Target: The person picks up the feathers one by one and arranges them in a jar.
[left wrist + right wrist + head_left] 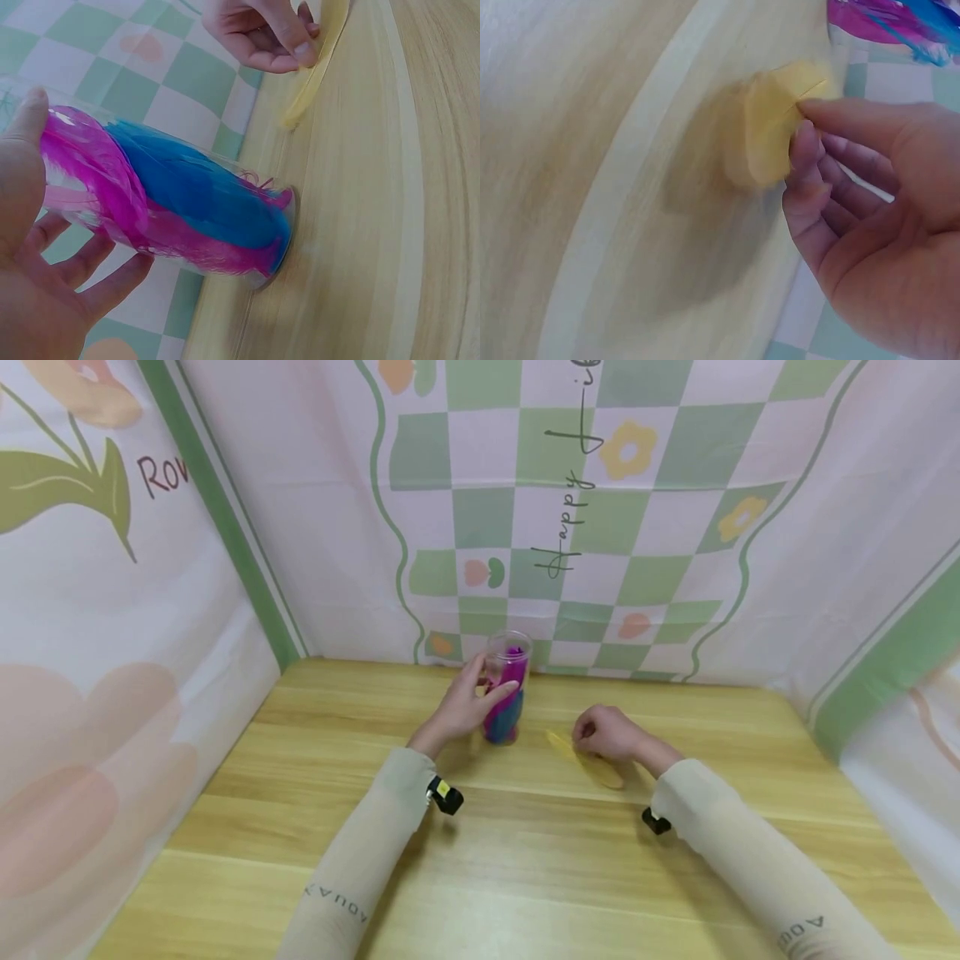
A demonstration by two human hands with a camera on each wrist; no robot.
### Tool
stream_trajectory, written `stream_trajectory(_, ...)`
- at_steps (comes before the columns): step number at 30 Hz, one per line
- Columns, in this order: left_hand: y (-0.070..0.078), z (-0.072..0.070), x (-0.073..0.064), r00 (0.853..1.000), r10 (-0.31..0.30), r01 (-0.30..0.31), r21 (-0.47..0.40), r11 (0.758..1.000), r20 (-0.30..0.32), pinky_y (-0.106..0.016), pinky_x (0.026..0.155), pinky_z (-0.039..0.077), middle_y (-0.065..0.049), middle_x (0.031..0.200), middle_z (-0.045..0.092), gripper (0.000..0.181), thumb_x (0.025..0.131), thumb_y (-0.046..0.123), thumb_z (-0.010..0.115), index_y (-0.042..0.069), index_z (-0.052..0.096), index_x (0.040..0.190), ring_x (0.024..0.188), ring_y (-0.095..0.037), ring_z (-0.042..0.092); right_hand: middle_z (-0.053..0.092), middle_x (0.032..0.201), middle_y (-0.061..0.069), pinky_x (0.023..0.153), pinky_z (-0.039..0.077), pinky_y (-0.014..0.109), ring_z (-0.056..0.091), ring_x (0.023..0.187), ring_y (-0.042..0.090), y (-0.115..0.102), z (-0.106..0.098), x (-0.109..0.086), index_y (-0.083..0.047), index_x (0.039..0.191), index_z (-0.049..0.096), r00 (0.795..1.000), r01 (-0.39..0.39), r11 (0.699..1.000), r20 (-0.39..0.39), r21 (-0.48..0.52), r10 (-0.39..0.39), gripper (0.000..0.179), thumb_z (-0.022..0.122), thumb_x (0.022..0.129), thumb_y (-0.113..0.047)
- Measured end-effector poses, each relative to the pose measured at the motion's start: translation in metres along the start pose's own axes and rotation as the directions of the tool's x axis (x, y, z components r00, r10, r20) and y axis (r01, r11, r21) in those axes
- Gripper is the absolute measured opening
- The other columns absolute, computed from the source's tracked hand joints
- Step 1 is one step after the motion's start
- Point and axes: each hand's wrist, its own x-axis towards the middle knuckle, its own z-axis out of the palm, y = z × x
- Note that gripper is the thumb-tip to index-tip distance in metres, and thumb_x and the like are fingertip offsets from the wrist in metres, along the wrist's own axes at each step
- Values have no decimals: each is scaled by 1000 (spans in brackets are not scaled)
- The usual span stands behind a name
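A clear, tall cup (507, 693) stands upright near the back of the table, with pink and blue feathers (195, 187) inside it. My left hand (467, 703) grips the cup from its left side, thumb in front and fingers curled round the wall. To the right, my right hand (611, 735) pinches a yellow feather (597, 768) between thumb and fingertips. In the right wrist view the feather's shadow falls on the table beside it. The left wrist view shows the yellow feather low over the wood; whether it touches the surface I cannot tell.
The wooden table (480, 868) runs back to a checked cloth (555, 527) hanging close behind the cup. Printed cloth (97, 635) also hangs along the left and right sides. A small black camera (447, 796) sits on the left wrist, another (656, 821) on the right.
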Motion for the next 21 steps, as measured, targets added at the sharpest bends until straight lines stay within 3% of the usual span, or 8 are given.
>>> stream_trajectory(4, 0, 0, 0, 1000, -9, 9, 4, 1000, -3, -50, 101, 51, -6, 127, 58, 35, 101, 43, 64, 16, 49, 117, 124, -34, 59, 69, 72, 8, 60, 51, 28, 59, 62, 14, 0, -2, -2, 1, 85, 73, 996, -88, 993, 3, 74, 88, 9, 66, 91, 1)
stream_trajectory(7, 0, 0, -1, 1000, -17, 17, 9, 1000, -2, -51, 102, 51, -6, 131, 58, 38, 101, 43, 64, 17, 49, 125, 125, -35, 59, 70, 76, 10, 60, 51, 30, 60, 65, 16, -1, -4, -1, 3, 91, 73, 996, -86, 994, -4, 74, 86, 9, 67, 93, -2)
stream_trajectory(14, 1, -1, -1, 1000, -22, 22, 12, 1000, 3, -50, 102, 51, -6, 133, 58, 40, 101, 43, 64, 18, 48, 128, 125, -35, 59, 70, 102, 17, 82, 56, 44, 65, 93, 29, -7, -7, 13, 6, 110, 68, 998, 54, 998, -15, 13, -54, 25, 75, 91, -9)
stream_trajectory(18, 2, -1, -1, 1000, -29, 29, 16, 999, 5, -50, 103, 50, -6, 136, 57, 42, 101, 43, 64, 18, 48, 132, 125, -35, 59, 68, 113, 22, 92, 53, 53, 64, 104, 38, -14, -3, 22, 8, 118, 65, 990, 129, 992, 54, -7, -129, 42, 82, 86, -12)
stream_trajectory(21, 2, 0, 0, 1000, -25, 25, 14, 1000, 8, -50, 103, 50, -6, 136, 57, 43, 101, 42, 64, 18, 48, 133, 125, -34, 59, 69, 115, 22, 94, 54, 52, 65, 105, 37, -17, 5, 29, 8, 121, 64, 981, 169, 985, 106, -28, -165, 48, 85, 83, -13)
